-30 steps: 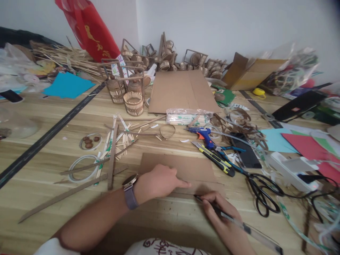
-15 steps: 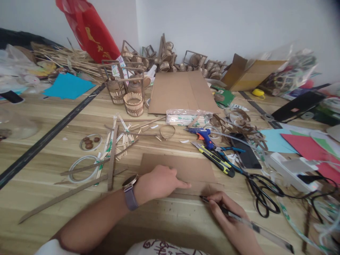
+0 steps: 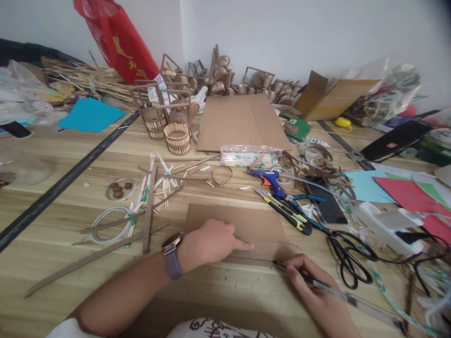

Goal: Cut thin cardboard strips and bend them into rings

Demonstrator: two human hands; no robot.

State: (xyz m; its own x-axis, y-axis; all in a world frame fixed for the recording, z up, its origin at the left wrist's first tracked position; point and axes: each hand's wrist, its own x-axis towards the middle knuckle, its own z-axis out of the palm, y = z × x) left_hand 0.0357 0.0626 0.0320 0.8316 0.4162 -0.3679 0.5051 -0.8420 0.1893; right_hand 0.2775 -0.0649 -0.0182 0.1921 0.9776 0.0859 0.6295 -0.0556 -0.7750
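Observation:
A brown cardboard piece point(image 3: 253, 223) lies flat on the wooden table in front of me. My left hand point(image 3: 213, 240) presses down on it, index finger stretched to the right and thumb apart; what is beneath the palm is hidden. In my right hand point(image 3: 313, 286) is a pen point(image 3: 336, 292) with a black grip and a clear barrel, pinched near its tip. That tip touches or nearly touches the cardboard's near edge, right of my left index finger.
Right of the cardboard lie a utility knife point(image 3: 287, 211), black-handled scissors point(image 3: 348, 258), a blue glue gun point(image 3: 269, 180) and a phone point(image 3: 326, 202). Wooden strips point(image 3: 150, 211) and tape rings point(image 3: 110, 225) are on the left. Small slatted baskets point(image 3: 177, 139) and a large cardboard sheet point(image 3: 243, 122) stand behind.
My right hand and the pen have slid a little to the right along the cardboard's near edge. My left hand has stayed in place.

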